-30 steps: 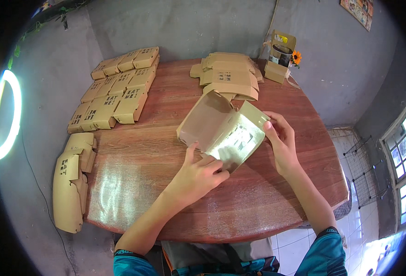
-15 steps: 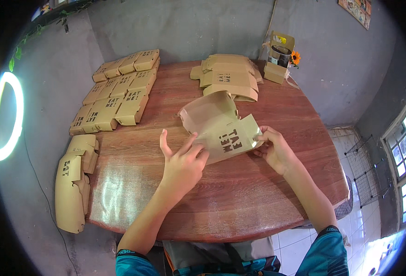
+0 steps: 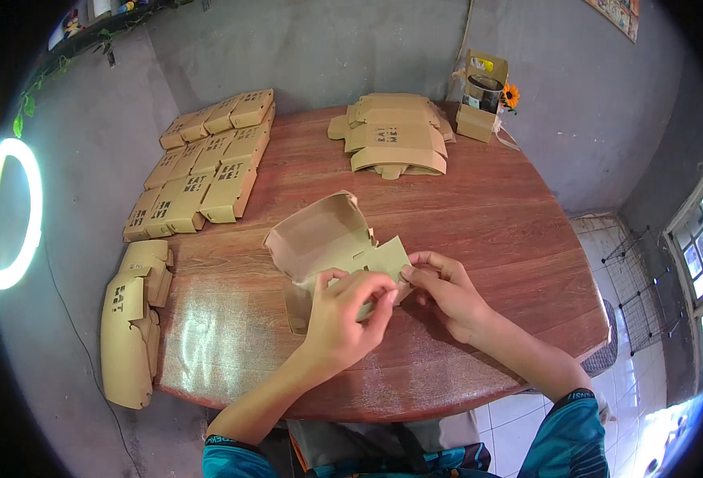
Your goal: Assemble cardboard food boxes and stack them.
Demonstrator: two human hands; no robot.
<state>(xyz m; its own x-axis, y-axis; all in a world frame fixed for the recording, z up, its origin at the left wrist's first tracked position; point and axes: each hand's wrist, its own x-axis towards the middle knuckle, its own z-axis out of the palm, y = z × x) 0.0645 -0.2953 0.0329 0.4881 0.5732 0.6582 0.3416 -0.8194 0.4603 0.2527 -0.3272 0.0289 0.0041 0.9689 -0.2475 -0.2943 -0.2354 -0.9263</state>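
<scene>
A brown cardboard box (image 3: 320,235), partly folded, rests on the table in front of me with its lid panel raised at the far left. My right hand (image 3: 443,295) pinches the corner of its right-hand flap between thumb and fingers. Across the near part of the box lies my left hand (image 3: 350,309), its fingers curled and its thumb and index finger closed together at the edge by the same corner. The left hand covers much of the front panel, and what lies between its fingertips is mostly hidden.
Several folded boxes (image 3: 184,199) stand in rows at the far left of the wooden table (image 3: 479,207). Flat box blanks (image 3: 391,139) are stacked at the back, and more blanks (image 3: 124,342) overhang the left edge. A container holder (image 3: 479,99) stands at the back right.
The box has shifted left and nearer to me. My left hand has come right and down over its front panel, its spread fingers now curled. My right hand has moved slightly left and nearer with the flap.
</scene>
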